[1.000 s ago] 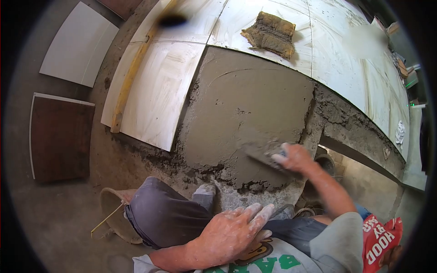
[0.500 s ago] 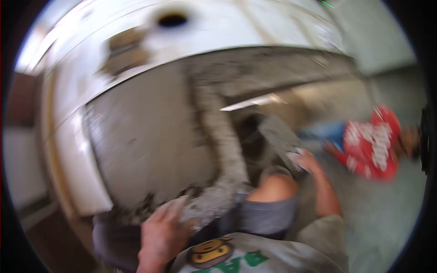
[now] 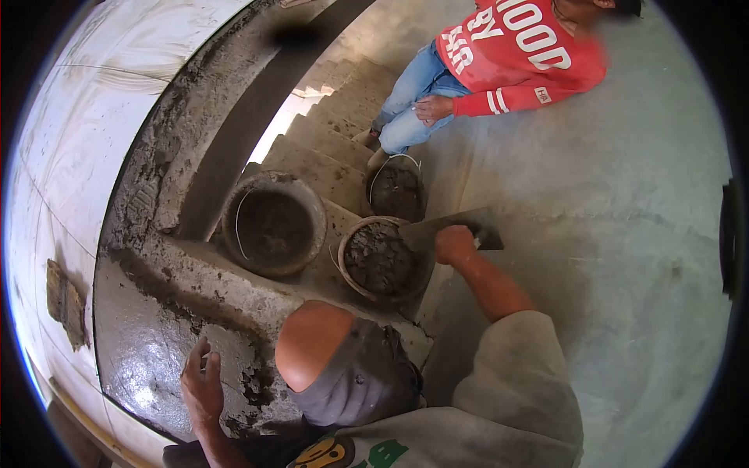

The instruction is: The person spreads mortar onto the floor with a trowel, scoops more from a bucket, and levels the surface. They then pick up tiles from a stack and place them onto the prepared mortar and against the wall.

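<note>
My right hand [image 3: 456, 246] is closed round the handle of a rectangular plastering trowel [image 3: 438, 230]. The blade's far end reaches over the rim of a bucket [image 3: 421, 274] filled with lumpy grey mortar [image 3: 378, 260]. Fingers apart and holding nothing, my left hand [image 3: 202, 382] hovers over a smooth, wet patch of mortar [image 3: 148, 343] on the floor. My bent knee [image 3: 314, 343] sits between the two hands.
A wide, dark bucket [image 3: 315, 222] and a smaller mortar bucket [image 3: 420, 187] stand by the steps [image 3: 316, 160]. A person in a red top [image 3: 515, 58] is on the stairs. A mortar-stained wood piece [image 3: 65, 304] lies on the white surface at left.
My view has swung right, bringing the buckets and steps into sight. The trowel now reaches over the mortar bucket. My left hand remains open above the mortar.
</note>
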A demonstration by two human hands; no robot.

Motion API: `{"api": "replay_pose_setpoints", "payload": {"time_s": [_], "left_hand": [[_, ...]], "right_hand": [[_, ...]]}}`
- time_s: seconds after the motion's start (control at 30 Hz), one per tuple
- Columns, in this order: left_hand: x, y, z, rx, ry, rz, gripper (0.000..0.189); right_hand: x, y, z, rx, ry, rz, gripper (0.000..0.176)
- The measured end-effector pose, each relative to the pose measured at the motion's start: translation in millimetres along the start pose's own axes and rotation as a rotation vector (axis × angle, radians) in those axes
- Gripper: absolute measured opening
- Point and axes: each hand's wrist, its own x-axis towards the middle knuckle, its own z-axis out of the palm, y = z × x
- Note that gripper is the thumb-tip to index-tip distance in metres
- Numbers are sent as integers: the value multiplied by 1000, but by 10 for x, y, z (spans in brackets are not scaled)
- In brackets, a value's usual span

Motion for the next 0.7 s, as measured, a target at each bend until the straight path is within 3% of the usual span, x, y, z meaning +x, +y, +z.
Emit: {"api": "replay_pose_setpoints", "payload": {"time_s": [0.07,0.17,0.37,0.5,0.57,0.7], "left_hand": [[63,46,129,82,-64,22,38],[1,54,209,102,-154,7,38],[2,-198,378,156,-181,2,37],[36,-15,374,76,-164,21,38],[48,-6,334,88,-157,35,37],[8,-152,204,86,-137,29,37]], "right_hand": [[176,-76,409,54,71,-1,21],[120,-161,703,225,-9,40,24],[-80,-335,689,584,-141,228,30],[-173,-476,822,658,-121,195,30],[-231,-498,679,955,-463,348,33],[-81,-758,971,1178,-489,394,38]]}}
